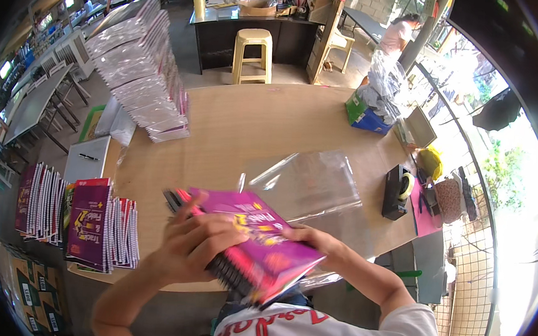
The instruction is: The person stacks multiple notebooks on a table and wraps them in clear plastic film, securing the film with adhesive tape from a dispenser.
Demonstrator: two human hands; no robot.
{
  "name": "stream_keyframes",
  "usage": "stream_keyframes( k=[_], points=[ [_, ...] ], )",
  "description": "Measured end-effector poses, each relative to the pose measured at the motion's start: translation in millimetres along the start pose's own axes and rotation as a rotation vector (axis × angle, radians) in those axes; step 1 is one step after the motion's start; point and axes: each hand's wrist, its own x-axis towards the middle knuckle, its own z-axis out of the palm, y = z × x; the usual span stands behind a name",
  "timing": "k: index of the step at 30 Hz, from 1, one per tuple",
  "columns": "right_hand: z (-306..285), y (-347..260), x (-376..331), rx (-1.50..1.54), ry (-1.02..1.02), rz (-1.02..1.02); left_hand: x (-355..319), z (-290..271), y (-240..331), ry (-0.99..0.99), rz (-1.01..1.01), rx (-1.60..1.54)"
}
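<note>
Close to my body, above the table's near edge, I hold a spiral-bound book [267, 228] with a purple cover and a black coil. It is tilted and a little blurred; whether it is one book or a few together I cannot tell. My left hand [196, 244] spreads over its left part by the coil, fingers across the cover. My right hand [311, 239] grips the right edge, thumb on top and the other fingers hidden beneath. Just beyond the book, clear plastic sleeves [309, 180] lie flat on the wooden table [241, 118].
A tall stack of plastic-wrapped books [141, 69] stands at the far left. Piles of purple spiral books [91, 223] sit at the near left. On the right are a tape dispenser [398, 192] and a box with crumpled plastic [371, 110]. Beyond stands a stool [253, 53].
</note>
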Motion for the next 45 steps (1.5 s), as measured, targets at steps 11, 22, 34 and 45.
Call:
stream_keyframes(
  k=[11,22,34,45],
  points=[
    [-247,-9,-3,-0.821,0.333,-1.175,32,312,4,0.699,-0.632,-0.921],
    [-264,1,37,-0.517,0.421,-1.307,31,372,-17,0.755,-0.568,-0.686],
    [-261,24,37,-0.261,0.696,-1.363,15,391,16,0.798,-0.860,-0.657],
    [-213,-103,102,-1.552,0.307,-0.333,-10,447,108,1.422,-1.749,-1.594]
  ],
)
